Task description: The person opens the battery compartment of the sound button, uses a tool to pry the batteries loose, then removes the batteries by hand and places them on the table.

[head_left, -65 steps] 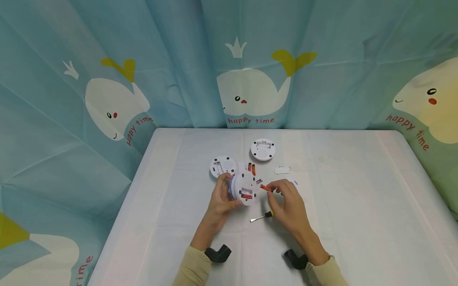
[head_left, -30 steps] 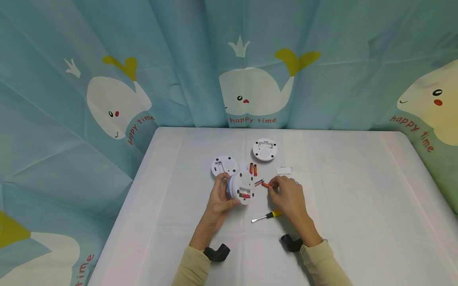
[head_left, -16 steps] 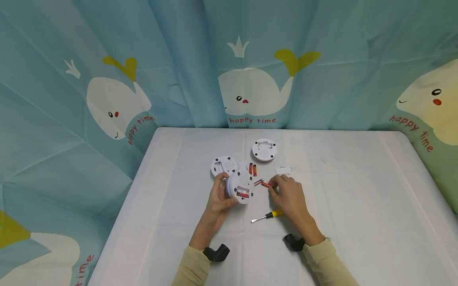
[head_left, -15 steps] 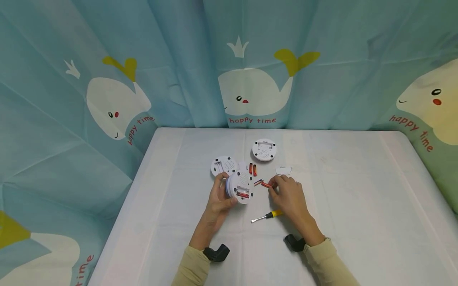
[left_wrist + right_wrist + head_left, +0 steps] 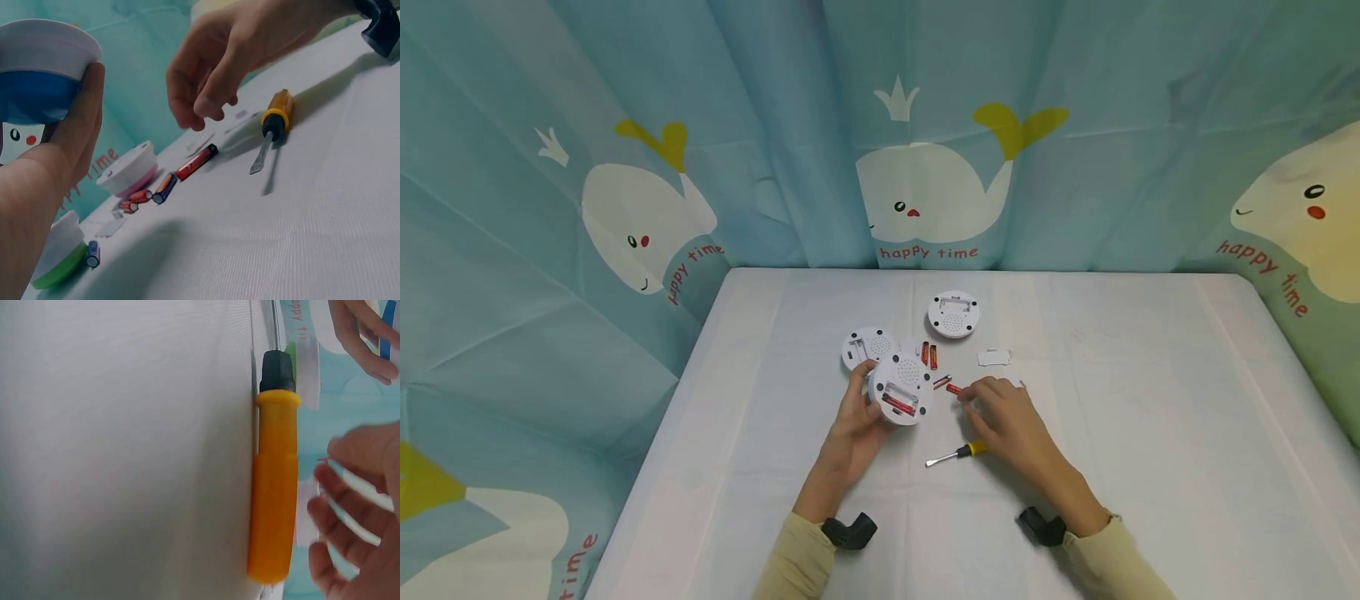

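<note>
My left hand (image 5: 850, 442) grips a round white device (image 5: 908, 372) with a blue lower part, seen in the left wrist view. Its underside, with dark feet and speaker holes, faces me. In its uncovered battery compartment lies a red battery (image 5: 898, 405). My right hand (image 5: 1011, 425) hovers over the table with fingers loosely bent and nothing in them. Just below its fingertips, a red-and-black battery (image 5: 197, 161) lies on the cloth, end to end with a dark blue-and-orange battery (image 5: 164, 189). A yellow-handled screwdriver (image 5: 274, 487) lies under the right hand.
Two similar round devices, one behind left (image 5: 868, 348) and one at the back (image 5: 953, 315), lie underside up with uncovered compartments. Two orange batteries (image 5: 929, 356) lie between them. A white battery cover (image 5: 994, 357) is beyond my right hand. A patterned curtain (image 5: 805, 167) hangs behind the table (image 5: 1150, 433).
My right hand set the red battery down beside the dark one, let go and drew back slightly. My left hand turned the held device so its underside faces me more squarely.
</note>
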The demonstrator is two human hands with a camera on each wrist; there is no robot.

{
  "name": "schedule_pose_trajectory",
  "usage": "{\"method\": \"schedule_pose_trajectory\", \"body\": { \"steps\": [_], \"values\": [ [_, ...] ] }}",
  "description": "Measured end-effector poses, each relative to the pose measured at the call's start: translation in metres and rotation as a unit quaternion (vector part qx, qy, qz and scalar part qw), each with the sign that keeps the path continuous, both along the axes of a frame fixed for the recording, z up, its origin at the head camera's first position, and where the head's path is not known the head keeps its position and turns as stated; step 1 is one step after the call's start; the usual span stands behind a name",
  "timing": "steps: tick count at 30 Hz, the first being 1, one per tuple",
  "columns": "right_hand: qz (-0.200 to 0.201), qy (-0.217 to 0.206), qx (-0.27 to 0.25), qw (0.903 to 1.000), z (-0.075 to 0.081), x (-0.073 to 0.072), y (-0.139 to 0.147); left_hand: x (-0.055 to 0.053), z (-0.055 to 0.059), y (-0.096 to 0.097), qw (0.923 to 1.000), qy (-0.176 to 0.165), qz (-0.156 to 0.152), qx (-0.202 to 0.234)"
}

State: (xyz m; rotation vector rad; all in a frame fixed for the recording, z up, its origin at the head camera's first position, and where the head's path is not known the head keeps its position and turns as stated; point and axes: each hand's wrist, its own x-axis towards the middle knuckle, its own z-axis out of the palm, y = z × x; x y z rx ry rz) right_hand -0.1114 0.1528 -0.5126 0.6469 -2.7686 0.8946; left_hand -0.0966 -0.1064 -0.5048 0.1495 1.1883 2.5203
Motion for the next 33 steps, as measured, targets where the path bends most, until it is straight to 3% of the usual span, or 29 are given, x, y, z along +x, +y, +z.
{"method": "schedule_pose_trajectory", "body": {
  "steps": [7, 13, 20, 33],
  "values": [
    [0.112, 0.003, 0.016, 0.9936, -0.002, 0.008, 0.014, 0.001, 0.005, -0.005, 0.9993, 0.003, -0.027, 0.027],
    [0.166, -0.011, 0.063, 0.9841, -0.003, 0.012, 0.019, -0.002, 0.007, -0.006, 0.9985, -0.008, -0.050, 0.021],
    [0.188, -0.003, 0.094, 0.9777, -0.004, 0.015, 0.021, -0.007, 0.006, -0.004, 0.9970, -0.013, -0.073, -0.024],
    [0.190, 0.042, 0.087, 0.9770, -0.005, 0.024, 0.032, -0.018, 0.007, -0.007, 0.9909, 0.011, -0.124, -0.050]
  ]
}}
